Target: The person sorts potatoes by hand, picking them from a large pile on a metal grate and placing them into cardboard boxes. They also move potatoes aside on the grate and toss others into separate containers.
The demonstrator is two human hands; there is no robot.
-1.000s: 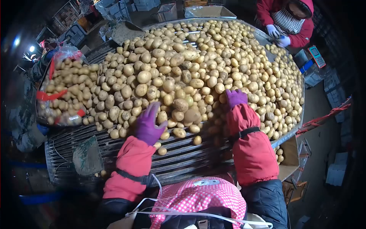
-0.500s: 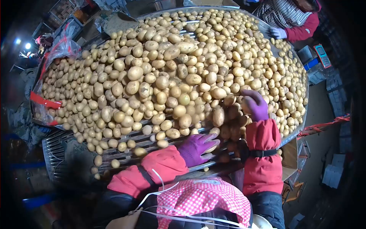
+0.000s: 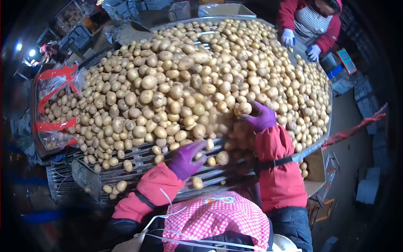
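A large heap of potatoes (image 3: 168,88) covers the slatted metal table (image 3: 142,157). My left hand (image 3: 187,160), in a purple glove, is over the slats at the heap's near edge, its thumb and fingers curved apart beside a small potato (image 3: 197,156). Whether it touches that potato is unclear. At the near right of the heap, my right hand (image 3: 262,116), also gloved in purple, has its thumb and fingers spread against the potatoes, close to a round one (image 3: 244,108). A single potato (image 3: 197,182) lies on the slats below my left hand.
Across the table at the back right, a co-worker's two gloved hands (image 3: 300,45) are at the heap's edge. A cardboard box (image 3: 315,168) stands at the right. Red tape (image 3: 56,125) and plastic line the left end. A metal scoop-like plate (image 3: 86,176) is at the near left.
My left hand has moved left and its fingers have curled. My right hand has shifted left. Potatoes near the slats have moved, and both of the co-worker's hands now show.
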